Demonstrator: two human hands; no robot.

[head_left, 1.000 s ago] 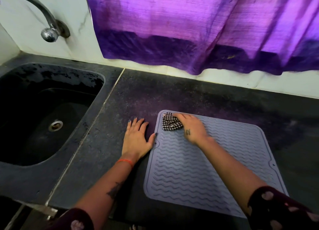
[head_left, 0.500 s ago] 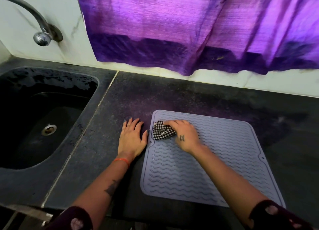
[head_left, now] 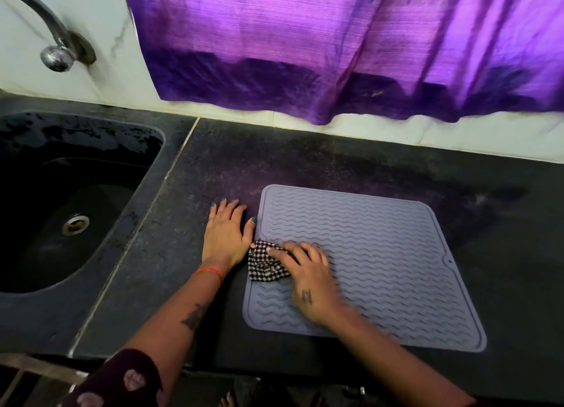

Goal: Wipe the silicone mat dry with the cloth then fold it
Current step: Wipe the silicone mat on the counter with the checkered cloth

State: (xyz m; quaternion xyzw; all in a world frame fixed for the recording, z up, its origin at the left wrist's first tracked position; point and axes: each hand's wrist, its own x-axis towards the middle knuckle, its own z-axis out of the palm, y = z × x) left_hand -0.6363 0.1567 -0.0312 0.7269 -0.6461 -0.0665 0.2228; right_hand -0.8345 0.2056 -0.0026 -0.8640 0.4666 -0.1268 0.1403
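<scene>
A grey silicone mat (head_left: 381, 254) with wavy ridges lies flat on the dark counter. My right hand (head_left: 308, 278) presses a small black-and-white checked cloth (head_left: 264, 266) onto the mat near the middle of its left edge, fingers laid over the crumpled cloth. Flat on the counter just left of the mat rests my left hand (head_left: 225, 232), fingers straight, its thumb touching the mat's left edge.
A black sink (head_left: 61, 193) is set into the counter at the left, with a metal tap (head_left: 56, 55) above it. A purple curtain (head_left: 335, 46) hangs over the back wall. The dark counter (head_left: 503, 223) extends to the right of the mat.
My right hand has slid the cloth down the mat's left edge, from the far left corner toward me. The left hand has stayed beside the mat.
</scene>
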